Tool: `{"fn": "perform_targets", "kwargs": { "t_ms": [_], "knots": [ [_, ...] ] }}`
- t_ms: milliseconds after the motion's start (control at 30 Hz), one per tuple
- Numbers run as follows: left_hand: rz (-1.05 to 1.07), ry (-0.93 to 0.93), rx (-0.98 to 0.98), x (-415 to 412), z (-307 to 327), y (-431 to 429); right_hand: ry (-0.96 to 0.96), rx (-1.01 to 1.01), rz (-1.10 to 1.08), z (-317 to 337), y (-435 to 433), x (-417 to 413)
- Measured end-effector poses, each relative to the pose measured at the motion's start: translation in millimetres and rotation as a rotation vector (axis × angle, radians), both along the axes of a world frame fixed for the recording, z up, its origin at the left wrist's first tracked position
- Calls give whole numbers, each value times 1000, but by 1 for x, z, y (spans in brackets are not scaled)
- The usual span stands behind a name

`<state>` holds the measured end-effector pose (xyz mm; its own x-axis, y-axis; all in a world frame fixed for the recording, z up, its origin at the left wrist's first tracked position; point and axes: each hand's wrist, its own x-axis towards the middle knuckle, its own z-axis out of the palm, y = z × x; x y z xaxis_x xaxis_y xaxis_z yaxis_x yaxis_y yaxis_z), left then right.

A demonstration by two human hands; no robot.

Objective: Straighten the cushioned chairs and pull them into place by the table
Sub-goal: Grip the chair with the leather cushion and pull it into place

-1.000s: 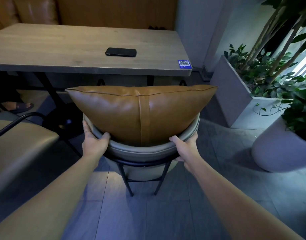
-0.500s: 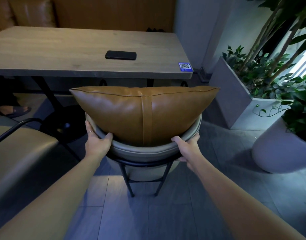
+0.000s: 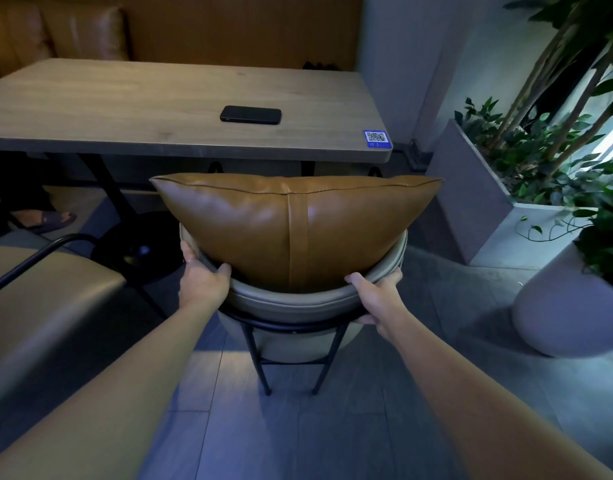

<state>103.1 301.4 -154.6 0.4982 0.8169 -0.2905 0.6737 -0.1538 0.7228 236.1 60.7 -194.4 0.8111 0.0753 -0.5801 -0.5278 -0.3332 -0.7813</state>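
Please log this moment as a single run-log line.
left hand: gripping grey curved chair backrest | right hand: same rim | tan leather cushion: upright in chair | wooden table: just ahead

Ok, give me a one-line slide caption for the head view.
Both hands, left hand and right hand, grip the curved chair back below its tan cushion, facing the wooden table.

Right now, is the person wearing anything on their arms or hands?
Almost nothing. Both forearms are bare, with no sleeves, gloves or watch in view. The left hand has a thin ring on one finger. The right hand shows no jewellery.
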Motion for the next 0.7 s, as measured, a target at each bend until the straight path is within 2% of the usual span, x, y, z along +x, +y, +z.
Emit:
{"fn": "perform_targets", "kwargs": {
  "t_ms": [167, 267, 400, 700],
  "knots": [
    [-56, 70, 146, -6, 7, -25, 39, -32, 31, 9, -3, 0],
    [-115, 99, 124, -10, 9, -53, 11, -93, 55, 15, -6, -1],
    [-173, 130, 64, -10, 14, -77, -11, -48, 43, 17, -11, -1],
    [-221, 151, 99, -10, 12, -80, 35, -54, 123, 24, -7, 7]
  ]
}}
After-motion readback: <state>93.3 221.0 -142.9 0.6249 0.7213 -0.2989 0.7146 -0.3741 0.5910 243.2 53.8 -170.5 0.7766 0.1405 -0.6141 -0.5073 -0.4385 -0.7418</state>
